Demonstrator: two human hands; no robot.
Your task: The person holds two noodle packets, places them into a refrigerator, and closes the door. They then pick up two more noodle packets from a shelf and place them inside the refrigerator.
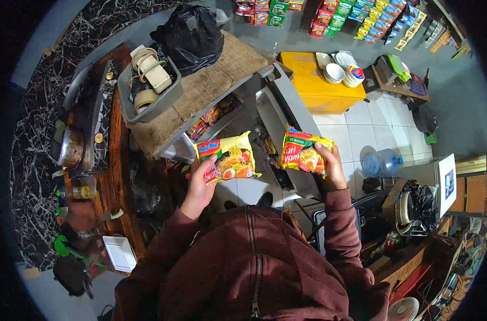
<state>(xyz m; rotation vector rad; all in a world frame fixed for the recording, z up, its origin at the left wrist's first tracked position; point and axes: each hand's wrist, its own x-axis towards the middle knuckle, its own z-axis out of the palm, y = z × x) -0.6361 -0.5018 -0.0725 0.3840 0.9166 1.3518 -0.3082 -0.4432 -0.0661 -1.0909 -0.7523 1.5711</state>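
My left hand [199, 184] grips the lower left edge of a yellow and red instant noodle packet [234, 159], its printed front facing up. In my right hand [332, 165] is a second instant noodle packet [303, 152], yellow and red with a green band, held by its right side with the thumb on top. Both packets are in the air, apart from each other. Beyond them stands a grey cabinet with its door [287, 101] swung open. More colourful packets [208, 122] lie on a shelf inside it.
On the cabinet's woven top [238, 56] are a grey bin [153, 101] with a coiled cable and tape, and a black plastic bag [190, 40]. Bowls [334, 73] stand on a yellow box [321, 96]. A water jug [380, 162] lies on the tiled floor. Sachets [329, 18] hang behind.
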